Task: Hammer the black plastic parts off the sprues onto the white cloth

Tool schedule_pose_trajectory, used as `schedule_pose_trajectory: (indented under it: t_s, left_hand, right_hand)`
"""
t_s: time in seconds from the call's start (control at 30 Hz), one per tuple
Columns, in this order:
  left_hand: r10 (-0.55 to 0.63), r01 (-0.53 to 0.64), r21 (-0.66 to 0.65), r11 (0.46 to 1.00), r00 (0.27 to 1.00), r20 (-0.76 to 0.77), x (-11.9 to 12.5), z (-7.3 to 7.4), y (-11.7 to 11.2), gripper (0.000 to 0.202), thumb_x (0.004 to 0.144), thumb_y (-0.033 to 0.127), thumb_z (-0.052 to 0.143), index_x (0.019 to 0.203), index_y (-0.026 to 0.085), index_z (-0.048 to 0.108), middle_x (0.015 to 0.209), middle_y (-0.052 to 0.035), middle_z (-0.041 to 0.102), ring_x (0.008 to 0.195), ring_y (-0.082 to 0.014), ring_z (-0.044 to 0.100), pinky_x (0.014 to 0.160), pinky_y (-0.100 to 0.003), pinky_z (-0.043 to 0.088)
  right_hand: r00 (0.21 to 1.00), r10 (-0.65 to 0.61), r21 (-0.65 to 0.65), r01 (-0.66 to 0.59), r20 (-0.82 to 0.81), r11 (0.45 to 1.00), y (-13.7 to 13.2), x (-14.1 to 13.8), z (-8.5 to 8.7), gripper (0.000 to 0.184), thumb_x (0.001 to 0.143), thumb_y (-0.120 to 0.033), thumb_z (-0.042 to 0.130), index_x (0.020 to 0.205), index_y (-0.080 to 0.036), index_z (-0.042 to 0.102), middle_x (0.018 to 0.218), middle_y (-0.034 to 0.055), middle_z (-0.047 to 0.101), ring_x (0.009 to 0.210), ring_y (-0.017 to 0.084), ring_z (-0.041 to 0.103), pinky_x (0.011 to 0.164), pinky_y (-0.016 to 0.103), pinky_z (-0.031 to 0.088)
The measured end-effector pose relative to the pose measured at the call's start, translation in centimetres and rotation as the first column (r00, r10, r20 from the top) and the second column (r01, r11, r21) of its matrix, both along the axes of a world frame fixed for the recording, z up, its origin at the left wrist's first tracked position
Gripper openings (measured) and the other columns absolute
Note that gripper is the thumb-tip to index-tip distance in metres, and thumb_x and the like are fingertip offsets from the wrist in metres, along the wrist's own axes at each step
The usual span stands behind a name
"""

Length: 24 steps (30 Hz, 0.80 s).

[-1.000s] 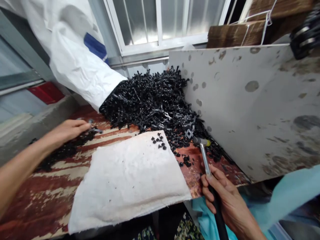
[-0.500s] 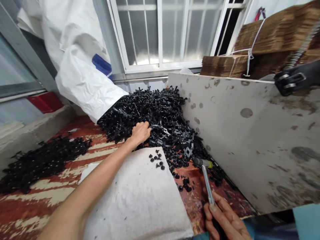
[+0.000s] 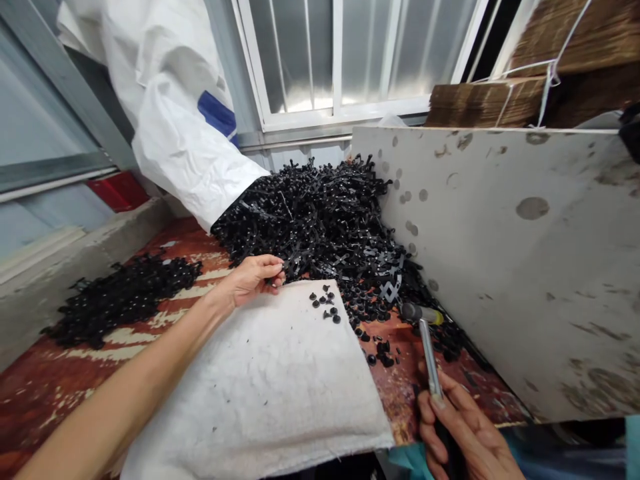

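Note:
My right hand (image 3: 457, 423) is wrapped round the handle of a hammer (image 3: 429, 353), a mallet type with a metal shaft, a dark face and a yellow face. Its head rests among black parts at the right. My left hand (image 3: 260, 275) is pinched closed over the far left edge of a white cloth (image 3: 270, 373), beside the pile of black parts (image 3: 320, 220); anything between its fingertips is too small to name. Several small black round-headed pegs (image 3: 325, 300) lie on the cloth's far corner. One grey crisscross linked piece (image 3: 391, 288) stands out near the hammer head.
A white sack (image 3: 190, 153) opens onto the pile from the back left. Another heap of black parts (image 3: 125, 293) lies left on the worn red table (image 3: 165, 333). A spotted grey board (image 3: 500, 253) walls off the right; bundled cardboard (image 3: 485, 103) stands behind it.
My left hand has drawn back from the pile toward the cloth's left edge, fingers pinched. My right hand still grips the hammer. The view has shifted slightly.

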<state>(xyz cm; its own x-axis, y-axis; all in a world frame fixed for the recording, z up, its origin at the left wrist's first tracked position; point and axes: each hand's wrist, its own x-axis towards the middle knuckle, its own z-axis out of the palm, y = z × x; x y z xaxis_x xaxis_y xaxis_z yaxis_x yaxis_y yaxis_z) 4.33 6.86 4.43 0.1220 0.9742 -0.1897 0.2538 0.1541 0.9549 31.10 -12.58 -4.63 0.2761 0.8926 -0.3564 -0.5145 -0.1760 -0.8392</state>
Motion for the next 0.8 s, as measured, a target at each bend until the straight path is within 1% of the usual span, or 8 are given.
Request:
schedule_pose_trajectory:
  t_s: [0.1,0.2,0.27,0.43,0.5,0.57,0.67,0.8]
  left_hand:
    - [-0.035,0.036,-0.073,0.997,0.999,0.016,-1.6,-0.7,-2.6,0.039,0.057,0.031,0.083,0.083,0.016,0.057,0.068,-0.0002,0.064,0.056,-0.0118,0.056,0.05,-0.025,0.048]
    - [-0.155,0.142,-0.18,0.973,0.986,-0.062,-2.5,-1.4,-4.9,0.039,0.059,0.036,0.081,0.08,0.017,0.056,0.071,-0.0023,0.068,0.054,-0.0114,0.057,0.049,-0.023,0.044]
    - [-0.231,0.193,-0.249,0.949,0.964,-0.134,-2.5,-1.6,-5.7,0.04,0.06,0.042,0.08,0.079,0.017,0.055,0.07,-0.0035,0.069,0.053,-0.0118,0.057,0.048,-0.022,0.041]
    - [-0.368,0.261,-0.311,0.914,0.858,-0.36,-1.2,-1.6,-5.0,0.04,0.067,0.055,0.071,0.072,0.018,0.056,0.059,-0.0032,0.066,0.05,-0.0138,0.055,0.045,-0.023,0.037]
    - [-0.397,0.286,-0.296,0.911,0.802,-0.446,-0.6,-1.7,-4.3,0.039,0.071,0.055,0.068,0.063,0.019,0.054,0.05,-0.0017,0.061,0.045,-0.013,0.051,0.042,-0.022,0.034]
    - [-0.405,0.304,-0.276,0.912,0.777,-0.482,0.1,-1.8,-3.9,0.039,0.073,0.051,0.067,0.056,0.019,0.051,0.044,-0.0003,0.056,0.04,-0.0113,0.046,0.04,-0.022,0.03]
    - [-0.374,0.264,-0.314,0.912,0.849,-0.373,0.8,-1.8,-3.9,0.032,0.071,0.042,0.07,0.058,0.019,0.052,0.047,-0.0004,0.058,0.042,-0.0117,0.05,0.04,-0.021,0.034]
    - [-0.227,0.154,-0.369,0.917,0.96,-0.164,1.2,-1.7,-4.6,0.025,0.065,0.032,0.073,0.068,0.019,0.052,0.064,-0.0038,0.068,0.049,-0.0132,0.057,0.04,-0.022,0.041]
  right_hand:
    - [1.0,-0.003,0.011,0.003,0.006,1.0,0.1,0.3,-0.6,0.05,0.066,-0.044,0.086,0.103,-0.024,0.059,0.064,-0.0068,0.053,0.042,0.006,0.041,0.027,0.013,0.034]
    - [1.0,0.007,0.021,-0.007,0.012,1.0,0.1,0.8,-1.3,0.051,0.065,-0.043,0.087,0.104,-0.025,0.059,0.063,-0.007,0.053,0.041,0.006,0.041,0.026,0.013,0.033]
    - [1.0,0.014,0.027,-0.014,0.018,1.0,0.1,1.0,-1.6,0.049,0.066,-0.041,0.086,0.105,-0.025,0.06,0.063,-0.007,0.053,0.041,0.006,0.041,0.025,0.013,0.034]
    - [1.0,0.013,0.026,-0.013,0.021,1.0,0.1,1.0,-1.1,0.046,0.065,-0.039,0.087,0.102,-0.025,0.063,0.063,-0.0068,0.054,0.04,0.006,0.042,0.025,0.013,0.035]
    - [1.0,0.013,0.025,-0.014,0.022,1.0,0.1,1.0,-0.8,0.046,0.066,-0.039,0.087,0.103,-0.025,0.063,0.063,-0.0067,0.054,0.04,0.006,0.042,0.025,0.013,0.036]
    - [1.0,0.024,0.023,-0.024,0.02,0.999,0.1,1.1,-0.7,0.045,0.067,-0.039,0.086,0.104,-0.025,0.064,0.063,-0.0067,0.054,0.041,0.006,0.042,0.025,0.013,0.036]
    - [0.998,0.06,0.018,-0.06,0.016,0.998,0.1,1.3,-0.8,0.044,0.069,-0.039,0.085,0.104,-0.025,0.063,0.064,-0.0068,0.054,0.041,0.006,0.043,0.026,0.013,0.038]
    - [0.997,0.075,0.014,-0.075,0.016,0.997,0.2,1.4,-0.7,0.045,0.07,-0.04,0.085,0.105,-0.025,0.062,0.064,-0.0069,0.054,0.041,0.006,0.044,0.027,0.014,0.038]
